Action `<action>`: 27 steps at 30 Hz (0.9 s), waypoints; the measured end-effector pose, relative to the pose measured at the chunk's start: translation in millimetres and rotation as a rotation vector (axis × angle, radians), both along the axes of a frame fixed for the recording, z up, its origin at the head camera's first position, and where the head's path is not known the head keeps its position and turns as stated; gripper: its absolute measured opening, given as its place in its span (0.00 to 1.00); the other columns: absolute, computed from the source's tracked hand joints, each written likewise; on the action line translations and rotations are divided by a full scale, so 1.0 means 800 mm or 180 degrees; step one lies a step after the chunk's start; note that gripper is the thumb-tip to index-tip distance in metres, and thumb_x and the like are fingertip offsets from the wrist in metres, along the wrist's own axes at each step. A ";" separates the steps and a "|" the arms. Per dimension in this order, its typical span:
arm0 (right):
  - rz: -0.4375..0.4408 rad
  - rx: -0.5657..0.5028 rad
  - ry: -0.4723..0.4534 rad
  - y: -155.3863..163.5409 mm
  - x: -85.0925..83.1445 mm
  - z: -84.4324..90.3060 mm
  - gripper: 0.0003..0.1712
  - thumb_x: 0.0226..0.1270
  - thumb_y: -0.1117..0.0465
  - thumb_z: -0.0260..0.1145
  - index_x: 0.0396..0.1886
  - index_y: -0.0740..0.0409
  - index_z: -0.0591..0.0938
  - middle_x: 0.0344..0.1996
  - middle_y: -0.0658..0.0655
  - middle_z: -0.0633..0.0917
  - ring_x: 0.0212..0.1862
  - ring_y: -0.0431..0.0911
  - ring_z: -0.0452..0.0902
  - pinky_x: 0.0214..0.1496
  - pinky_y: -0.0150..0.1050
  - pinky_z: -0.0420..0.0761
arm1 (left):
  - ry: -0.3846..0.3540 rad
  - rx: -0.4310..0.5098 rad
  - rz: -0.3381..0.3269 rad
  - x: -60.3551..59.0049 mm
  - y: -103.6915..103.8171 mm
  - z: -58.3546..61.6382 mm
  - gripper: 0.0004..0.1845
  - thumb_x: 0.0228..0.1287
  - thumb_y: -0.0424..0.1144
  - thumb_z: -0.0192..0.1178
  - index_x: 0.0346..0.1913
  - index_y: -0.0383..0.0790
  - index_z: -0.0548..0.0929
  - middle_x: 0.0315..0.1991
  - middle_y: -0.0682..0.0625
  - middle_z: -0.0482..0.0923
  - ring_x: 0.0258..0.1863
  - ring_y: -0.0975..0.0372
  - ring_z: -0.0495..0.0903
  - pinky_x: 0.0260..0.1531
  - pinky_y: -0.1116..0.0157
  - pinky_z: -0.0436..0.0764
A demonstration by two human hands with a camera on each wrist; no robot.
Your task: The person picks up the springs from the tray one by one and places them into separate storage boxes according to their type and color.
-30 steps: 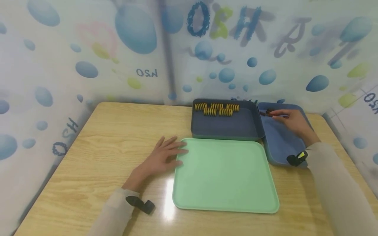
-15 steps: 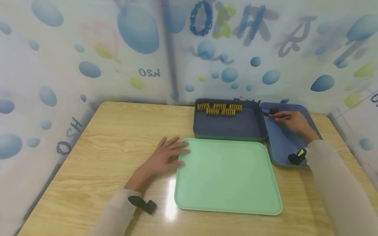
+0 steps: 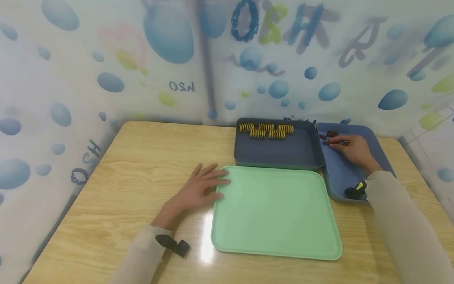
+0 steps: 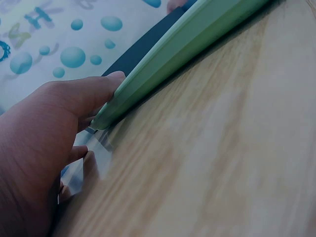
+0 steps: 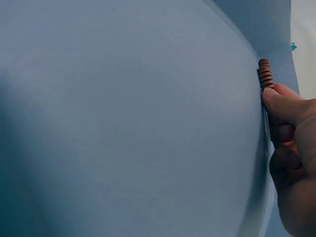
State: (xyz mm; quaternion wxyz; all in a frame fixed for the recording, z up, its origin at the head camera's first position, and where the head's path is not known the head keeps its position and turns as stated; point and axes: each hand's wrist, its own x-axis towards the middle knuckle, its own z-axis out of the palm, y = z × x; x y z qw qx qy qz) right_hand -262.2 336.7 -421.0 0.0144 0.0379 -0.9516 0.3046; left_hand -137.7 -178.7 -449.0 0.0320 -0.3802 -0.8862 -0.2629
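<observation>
My right hand (image 3: pixel 356 152) is inside the blue tray (image 3: pixel 345 177), near its far left part. Its thumb and fingers pinch a brown coil spring (image 5: pixel 265 73), whose ribbed end sticks out past the thumb in the right wrist view. More brown springs (image 3: pixel 332 133) lie just beyond the fingertips; the hand partly covers that group. My left hand (image 3: pixel 196 189) rests with spread fingers at the left edge of the light green tray (image 3: pixel 276 213). In the left wrist view, its thumb (image 4: pixel 101 91) touches the rim of that tray.
A dark grey-blue tray (image 3: pixel 276 154) stands behind the green one, with several yellow springs (image 3: pixel 266 131) in two rows along its far left side. All trays sit close together on a wooden table (image 3: pixel 152 157), and a patterned wall (image 3: pixel 220 63) rises behind it.
The right hand has drawn slightly back towards me within the blue tray, and more of the brown springs show. The left hand stays put. The head view has shifted a little.
</observation>
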 end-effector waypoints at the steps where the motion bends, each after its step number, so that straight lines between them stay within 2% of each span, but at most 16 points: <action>1: -0.0031 0.0011 0.0023 0.000 0.000 -0.001 0.21 0.66 0.52 0.66 0.50 0.62 0.84 0.51 0.66 0.80 0.41 0.54 0.77 0.36 0.38 0.73 | -0.0003 0.0002 0.0000 0.000 0.000 0.001 0.23 0.67 0.54 0.55 0.62 0.54 0.77 0.69 0.56 0.65 0.72 0.48 0.50 0.66 0.40 0.37; 10: -0.0265 0.0065 0.0107 0.004 0.005 -0.002 0.18 0.65 0.53 0.67 0.48 0.61 0.85 0.48 0.64 0.82 0.38 0.52 0.76 0.30 0.36 0.72 | -0.0005 -0.0006 0.0001 0.002 0.002 0.001 0.23 0.67 0.54 0.55 0.62 0.55 0.77 0.68 0.56 0.65 0.72 0.49 0.50 0.67 0.41 0.37; 22: -0.0329 0.0045 0.0108 0.002 0.005 0.007 0.16 0.63 0.57 0.68 0.47 0.61 0.85 0.46 0.63 0.81 0.33 0.51 0.74 0.25 0.36 0.72 | 0.0014 0.0015 0.0003 0.003 0.002 0.002 0.23 0.66 0.54 0.56 0.62 0.53 0.77 0.68 0.55 0.66 0.72 0.48 0.50 0.66 0.40 0.38; 27: -0.0255 0.0124 0.0283 0.003 0.008 0.017 0.15 0.64 0.56 0.68 0.46 0.60 0.85 0.41 0.63 0.83 0.29 0.49 0.73 0.23 0.37 0.71 | -0.0001 0.0003 0.0009 0.002 0.001 0.003 0.23 0.66 0.54 0.56 0.62 0.53 0.77 0.68 0.55 0.66 0.72 0.48 0.51 0.66 0.40 0.38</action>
